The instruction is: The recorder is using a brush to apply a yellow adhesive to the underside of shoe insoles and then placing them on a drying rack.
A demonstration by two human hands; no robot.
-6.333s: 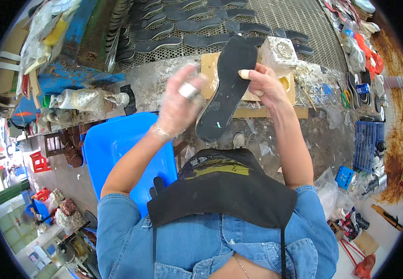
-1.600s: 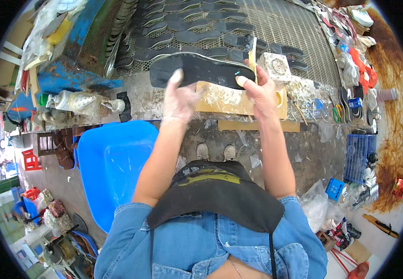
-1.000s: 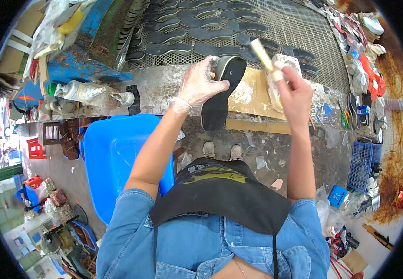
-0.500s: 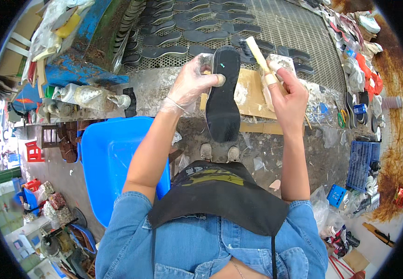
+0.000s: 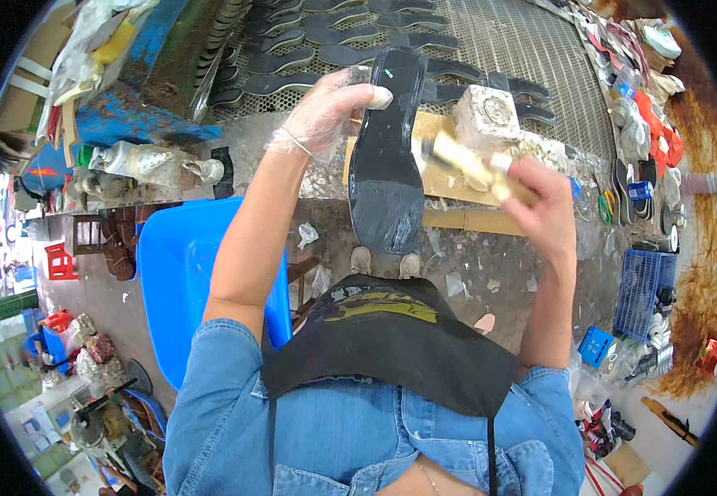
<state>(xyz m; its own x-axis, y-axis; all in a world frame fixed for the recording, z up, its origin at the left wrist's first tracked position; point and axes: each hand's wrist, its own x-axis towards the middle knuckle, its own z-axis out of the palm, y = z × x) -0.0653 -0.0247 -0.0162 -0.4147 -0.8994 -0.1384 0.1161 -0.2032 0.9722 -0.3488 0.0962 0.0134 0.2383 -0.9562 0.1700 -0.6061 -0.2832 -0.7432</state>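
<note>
In a clear plastic glove, my left hand [image 5: 329,103] grips a black shoe sole [image 5: 387,165] near its upper end, thumb on its face. The sole hangs lengthwise over the bench edge; wet shiny streaks show along its rim and on its wide lower end. Closed around a pale-handled brush [image 5: 462,161] is my right hand [image 5: 540,198], just right of the sole. The brush is smeared by motion, its dark tip close to the sole's edge; whether they touch I cannot tell. Behind it a white crusted block-shaped container [image 5: 487,117] stands by a cardboard sheet [image 5: 441,183].
Rows of black soles [image 5: 342,35] lie on a mesh surface [image 5: 507,41] beyond the bench. A crusted white bottle [image 5: 148,169] lies at the bench's left. Below stands a blue tub [image 5: 178,248]. Green-handled scissors [image 5: 607,207] and a blue crate [image 5: 645,293] are at the right.
My right hand has swung the brush from above the white container down to the sole's right side. The sole has shifted slightly left, and its lower end now shows wet streaks.
</note>
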